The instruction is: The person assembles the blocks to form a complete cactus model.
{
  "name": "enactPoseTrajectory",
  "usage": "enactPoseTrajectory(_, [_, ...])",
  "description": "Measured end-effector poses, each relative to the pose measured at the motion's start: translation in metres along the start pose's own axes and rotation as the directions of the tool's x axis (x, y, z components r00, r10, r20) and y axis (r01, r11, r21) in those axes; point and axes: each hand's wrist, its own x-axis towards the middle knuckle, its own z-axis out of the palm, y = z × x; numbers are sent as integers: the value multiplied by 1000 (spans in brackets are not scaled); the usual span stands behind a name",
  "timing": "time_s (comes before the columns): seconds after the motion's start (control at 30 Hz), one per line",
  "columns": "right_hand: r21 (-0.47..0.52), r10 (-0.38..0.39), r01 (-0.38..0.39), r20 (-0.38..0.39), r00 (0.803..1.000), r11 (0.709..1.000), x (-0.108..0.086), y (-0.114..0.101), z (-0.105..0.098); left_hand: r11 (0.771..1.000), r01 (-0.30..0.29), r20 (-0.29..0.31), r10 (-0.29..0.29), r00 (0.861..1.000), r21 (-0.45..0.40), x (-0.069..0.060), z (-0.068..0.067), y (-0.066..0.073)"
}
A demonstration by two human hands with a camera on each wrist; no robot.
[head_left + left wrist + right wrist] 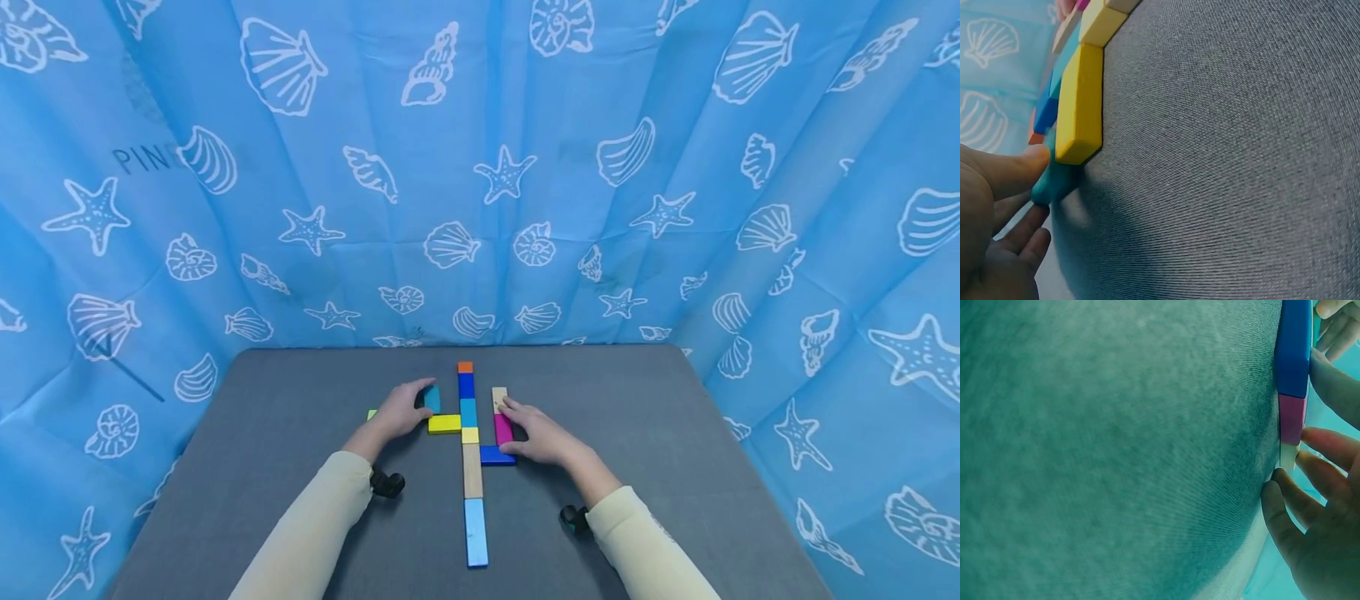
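A row of wooden blocks lies on the grey table: orange (466,367), dark blue (467,386), light blue (468,413), pale yellow (470,435), plain wood (472,471) and sky blue (476,532). A yellow block (445,424) juts left from it. My left hand (396,412) pinches a teal block (432,398) just beyond the yellow one. On the right, a blue block (498,456) joins the row, with a magenta block (503,429) and a plain wood block (498,397) leading away. My right hand (543,435) touches these with extended fingertips, its thumb by the blue block.
A bit of a light green block (371,414) shows behind the left hand. The grey table (637,400) ends at a blue shell-patterned curtain (480,208). A black wrist camera (387,482) sits under the left wrist, another (574,519) by the right.
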Motion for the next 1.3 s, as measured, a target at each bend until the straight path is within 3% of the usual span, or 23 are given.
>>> enactPoseTrajectory(0.2, [-3,-2,2,-5,1000,1000,0,1,0,998,-57,-25,57,998,-14,-1,2,-6])
enactPoseTrajectory(0.4, [-4,-1,1,-10,1000,1000,1,1,0,992,-121,-141,115,983,-34,-12,-9,-20])
enactPoseTrajectory(0.57, [1,3,-3,-11,1000,1000,1,1,0,995,-91,-200,81,976,-39,-26,-26,-41])
enactPoseTrajectory(0.73, [-1,13,-13,-4,1000,1000,1,2,1,998,-13,-153,3,988,-62,-39,-39,-63])
enactPoseTrajectory(0.83, [1,17,-17,-3,1000,1000,1,3,1,999,-8,-110,4,994,-37,-42,-42,-71])
enactPoseTrajectory(1.0, [7,11,-11,-4,1000,1000,0,3,0,1000,5,-70,-6,998,-13,-41,-41,-70])
enactPoseTrajectory(1.3, [2,13,-13,-6,1000,1000,-1,0,1,999,44,-90,-41,995,25,-27,-40,-55])
